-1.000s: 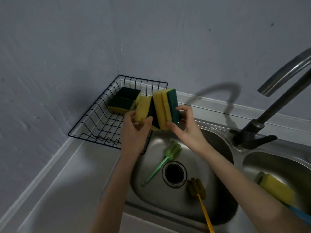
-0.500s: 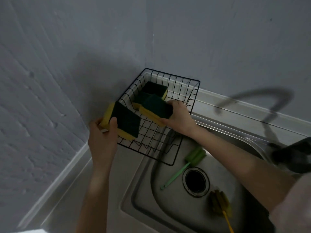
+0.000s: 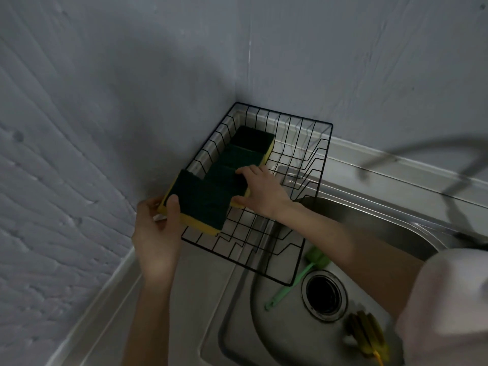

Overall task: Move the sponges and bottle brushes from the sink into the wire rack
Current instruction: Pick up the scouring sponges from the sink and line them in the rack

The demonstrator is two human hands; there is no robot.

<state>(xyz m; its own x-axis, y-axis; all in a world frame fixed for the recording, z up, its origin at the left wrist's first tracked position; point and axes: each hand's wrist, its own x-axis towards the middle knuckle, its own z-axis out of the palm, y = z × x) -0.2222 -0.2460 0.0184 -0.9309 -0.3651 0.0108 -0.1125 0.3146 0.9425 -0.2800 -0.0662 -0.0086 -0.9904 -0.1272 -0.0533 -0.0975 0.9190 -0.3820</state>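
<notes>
Left hand grip pinches a sponge; right hand clamps another. I'd lower both flat into the wire rack, beside the row beyond the grips.

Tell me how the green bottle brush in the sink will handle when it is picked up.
The green bottle brush probably feels light: thin handle, small foam-like head. It lies flat in the sink, so rolling seems unlikely. The steel basin may be wet, so the narrow handle could be slippery; wetness cannot be confirmed.

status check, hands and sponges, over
Left hand and right hand each setting a yellow-green sponge into black wire rack. Green bottle brush in sink. Nothing blocking.
</notes>
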